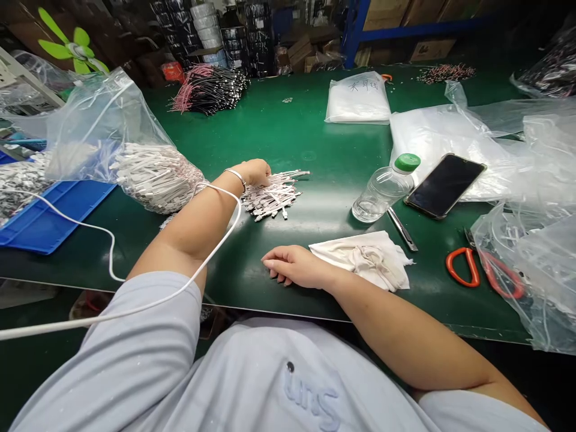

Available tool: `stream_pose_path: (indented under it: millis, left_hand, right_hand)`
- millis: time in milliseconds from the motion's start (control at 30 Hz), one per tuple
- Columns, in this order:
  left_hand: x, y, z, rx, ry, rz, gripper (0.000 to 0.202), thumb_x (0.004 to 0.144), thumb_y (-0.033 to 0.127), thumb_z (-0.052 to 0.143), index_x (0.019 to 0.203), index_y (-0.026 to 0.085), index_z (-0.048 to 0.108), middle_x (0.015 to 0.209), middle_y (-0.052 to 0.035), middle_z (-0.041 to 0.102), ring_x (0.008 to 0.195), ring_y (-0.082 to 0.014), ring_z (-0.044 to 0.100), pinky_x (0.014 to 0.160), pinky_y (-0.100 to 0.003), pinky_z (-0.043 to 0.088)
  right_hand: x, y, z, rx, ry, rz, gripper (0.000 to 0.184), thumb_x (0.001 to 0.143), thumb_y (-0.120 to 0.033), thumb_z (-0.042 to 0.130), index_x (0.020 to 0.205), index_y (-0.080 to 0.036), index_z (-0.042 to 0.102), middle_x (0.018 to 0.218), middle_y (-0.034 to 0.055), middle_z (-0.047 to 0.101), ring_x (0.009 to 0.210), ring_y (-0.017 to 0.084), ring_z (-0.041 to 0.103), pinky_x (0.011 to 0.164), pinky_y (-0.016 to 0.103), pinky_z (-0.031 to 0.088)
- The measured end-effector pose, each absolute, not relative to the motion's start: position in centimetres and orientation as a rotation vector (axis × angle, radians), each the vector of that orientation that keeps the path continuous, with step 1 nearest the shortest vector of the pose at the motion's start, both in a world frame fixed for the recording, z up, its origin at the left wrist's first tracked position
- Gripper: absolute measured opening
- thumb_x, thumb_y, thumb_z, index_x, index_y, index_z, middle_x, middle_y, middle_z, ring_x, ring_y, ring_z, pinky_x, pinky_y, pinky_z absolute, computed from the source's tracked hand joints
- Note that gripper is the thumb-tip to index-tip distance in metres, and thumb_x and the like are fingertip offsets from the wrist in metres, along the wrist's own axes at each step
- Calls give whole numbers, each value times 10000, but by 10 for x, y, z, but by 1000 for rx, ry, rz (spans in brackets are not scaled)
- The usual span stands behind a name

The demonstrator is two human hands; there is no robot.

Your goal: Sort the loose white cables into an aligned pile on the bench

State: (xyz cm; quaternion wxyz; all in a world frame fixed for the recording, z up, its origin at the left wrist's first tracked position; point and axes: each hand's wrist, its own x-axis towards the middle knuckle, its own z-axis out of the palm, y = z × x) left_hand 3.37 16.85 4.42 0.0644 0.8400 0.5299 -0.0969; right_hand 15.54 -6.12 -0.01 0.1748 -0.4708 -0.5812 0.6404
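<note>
My left hand (pixel 258 172) reaches to a loose pile of small white cable pieces with connector ends (pixel 274 195), touching its upper left side. Its fingers bend down and are mostly hidden, so any piece in them cannot be made out. Closer to me, my right hand (pixel 292 265) rests on the green table with loosely bent fingers, slightly apart, and nothing visible in it. A crumpled white cloth (pixel 387 258) lies beside the right wrist. Left of my left forearm, a clear plastic bag (pixel 148 171) holds many similar white pieces.
A white cord (pixel 216 246) crosses over my left arm. Around the right side are a bottle (pixel 378 189), a utility knife (pixel 402 229), a phone (pixel 445 185), orange-handled scissors (pixel 463 268) and plastic bags (pixel 517 162). A blue tray (pixel 58 210) sits left; black-and-pink cables (pixel 211 90) lie behind.
</note>
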Motion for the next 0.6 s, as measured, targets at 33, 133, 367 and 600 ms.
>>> stream_pose_path:
  millis: [33, 133, 367, 600]
  left_hand:
    - [34, 165, 45, 2545, 1641, -337, 317, 716, 332, 670, 1010, 230, 729, 947, -63, 723, 1006, -264, 629, 915, -345, 460]
    - [34, 154, 49, 2579, 1680, -410, 386, 815, 331, 572, 1163, 187, 655, 1142, -122, 678, 1103, -286, 600, 942, -354, 449]
    - [30, 137, 69, 2683, 1649, -193, 336, 882, 245, 477, 1188, 138, 567, 1083, -152, 669, 1014, -280, 618, 873, -346, 436]
    - [24, 66, 78, 2398, 1262, 518, 257, 934, 302, 403, 1006, 143, 592, 868, -48, 629, 748, -136, 547, 694, -243, 424]
  right_hand:
    - [155, -61, 1, -1334, -1642, 1815, 128, 899, -243, 573, 944, -159, 659, 765, 7, 622, 612, 71, 559, 519, 156, 487]
    - [154, -61, 2, -1333, -1616, 1829, 121, 913, -218, 548, 934, -154, 648, 727, -3, 601, 585, 61, 543, 497, 142, 471]
    - [153, -61, -3, -1281, -1558, 1842, 107, 902, -227, 564, 886, -150, 637, 681, -14, 594, 543, 63, 532, 474, 154, 459]
    - [166, -42, -11, -1304, -1058, 1284, 288, 891, -338, 552, 1144, -202, 568, 919, 33, 616, 732, 112, 589, 527, 179, 455]
